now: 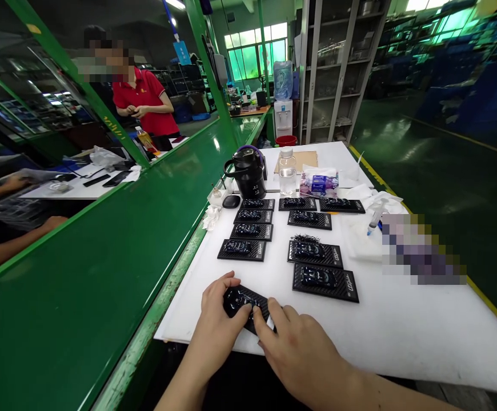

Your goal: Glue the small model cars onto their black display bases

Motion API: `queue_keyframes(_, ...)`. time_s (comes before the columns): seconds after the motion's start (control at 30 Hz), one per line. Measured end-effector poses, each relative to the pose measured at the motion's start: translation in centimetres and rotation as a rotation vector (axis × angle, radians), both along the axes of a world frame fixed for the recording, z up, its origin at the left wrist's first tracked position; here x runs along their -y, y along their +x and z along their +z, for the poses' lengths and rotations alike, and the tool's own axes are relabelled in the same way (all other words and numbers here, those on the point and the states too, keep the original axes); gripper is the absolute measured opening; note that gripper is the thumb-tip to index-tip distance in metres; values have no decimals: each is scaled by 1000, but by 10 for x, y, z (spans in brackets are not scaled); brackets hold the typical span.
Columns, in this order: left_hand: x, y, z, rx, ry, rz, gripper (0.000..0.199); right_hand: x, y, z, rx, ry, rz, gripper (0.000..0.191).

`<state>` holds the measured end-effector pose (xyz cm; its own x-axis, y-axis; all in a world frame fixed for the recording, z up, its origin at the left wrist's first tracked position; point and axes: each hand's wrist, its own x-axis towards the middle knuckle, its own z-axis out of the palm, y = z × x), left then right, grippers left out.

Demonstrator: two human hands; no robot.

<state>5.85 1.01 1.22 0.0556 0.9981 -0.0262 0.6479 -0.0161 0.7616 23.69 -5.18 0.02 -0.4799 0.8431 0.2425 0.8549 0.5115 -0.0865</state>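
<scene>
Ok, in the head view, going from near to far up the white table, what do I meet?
Both hands, left and right, on a black plate → rows of black plates → black jug and clear bottle → cardboard sheet.

Glossy dark-blue toy cars sit on black, carbon-weave patterned plaques [325,282] across a white tabletop [403,325]; the near plaque [245,302] is black too. A black jug [251,174] wears a purple lid. Far left, a worker's red polo shirt [148,105] stands out against the green conveyor frame [103,274].
</scene>
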Motion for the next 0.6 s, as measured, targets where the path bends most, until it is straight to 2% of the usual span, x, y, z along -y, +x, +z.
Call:
queue_keyframes(0.17, 0, 1, -4, -8, 41, 26, 42, -2, 6, 3, -90, -51, 4, 49)
queue_keyframes(0.43, -13, -12, -25, -50, 125, -4, 42, -6, 9, 7, -125, -79, 28, 53)
queue_keyframes(0.6, -8, -13, -23, -71, 209, -56, 44, -10, 8, 7, -139, -97, 29, 53)
